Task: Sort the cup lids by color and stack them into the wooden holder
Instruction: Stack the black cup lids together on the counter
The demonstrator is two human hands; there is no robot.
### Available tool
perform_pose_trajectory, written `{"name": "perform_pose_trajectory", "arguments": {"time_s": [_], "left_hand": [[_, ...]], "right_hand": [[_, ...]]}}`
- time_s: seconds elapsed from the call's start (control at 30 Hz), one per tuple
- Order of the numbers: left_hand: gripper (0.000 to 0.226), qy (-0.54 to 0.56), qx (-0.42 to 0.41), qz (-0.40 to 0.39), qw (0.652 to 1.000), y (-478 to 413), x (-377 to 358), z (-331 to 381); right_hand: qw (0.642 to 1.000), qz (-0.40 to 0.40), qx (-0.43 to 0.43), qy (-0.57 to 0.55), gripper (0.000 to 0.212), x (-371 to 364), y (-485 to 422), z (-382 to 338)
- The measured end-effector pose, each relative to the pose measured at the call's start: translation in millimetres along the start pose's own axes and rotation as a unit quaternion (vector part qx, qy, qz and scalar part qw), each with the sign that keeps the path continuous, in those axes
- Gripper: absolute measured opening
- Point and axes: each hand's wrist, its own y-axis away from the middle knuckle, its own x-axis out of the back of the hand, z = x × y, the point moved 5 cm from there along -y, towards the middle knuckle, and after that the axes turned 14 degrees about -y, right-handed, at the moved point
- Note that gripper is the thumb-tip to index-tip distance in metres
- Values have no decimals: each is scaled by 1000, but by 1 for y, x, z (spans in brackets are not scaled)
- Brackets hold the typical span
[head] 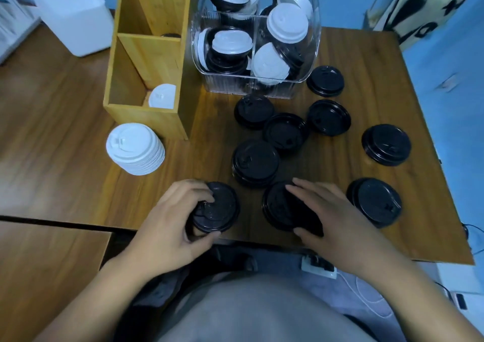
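"Lids in the hands: what is happening with them?"

"The left hand (172,221) is curling round a short black stack (217,208) near the table's (52,145) front edge. The right hand (337,218) is lying just beside it, fingers nearly straight across another black lid (277,205)."

"And where is the wooden holder (146,122) sitting?"

"It is standing ahead and to the left, its long axis running away from the person, so the left hand is sitting nearer. Of its two compartments, the near one is holding one white lid (162,95), and the far one is showing a dark lid edge (170,35)."

"Counting the rest?"

"Seven more black lids (255,162), some perhaps short piles, are lying ahead and right. One white stack (135,148) is waiting just beside the holder, and one clear bin (262,90) is holding a mix of both colours."
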Motion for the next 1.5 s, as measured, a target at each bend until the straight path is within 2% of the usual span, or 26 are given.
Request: {"name": "perform_pose_trajectory", "arguments": {"time_s": [0.07,0.2,0.33,0.5,0.7,0.87,1.0,1.23,1.5], "left_hand": [[52,6,-11,-1,1000,-6,-5,6],[53,20,-9,-4,1000,-22,-12,12],[66,52,15,-18,998,-33,-10,9],[90,-21,60,-15,998,-30,-5,-8],[91,-32,67,-18,997,-32,-17,3],[95,-26,49,-33,998,-42,-29,34],[89,-55,37,-39,997,-47,-39,50],[96,-56,-2,-62,997,-43,-41,47],[86,-34,-2,-48,998,-45,-44,40]], "right_hand": [[999,45,3,11,77,-1,-4,-3],[994,105,-21,17,84,-9,-19,-10],[995,90,-25,-26,90,-6,-21,-7],[996,75,0,-49,79,0,-21,-4],[973,198,-20,-119,72,24,-10,-8],[983,151,-10,-108,77,-1,-19,-28],[985,135,-28,-102,84,-15,-21,-20],[985,133,-34,-107,82,-19,-19,-19],[992,111,-9,-63,83,-17,-24,-26]]}}
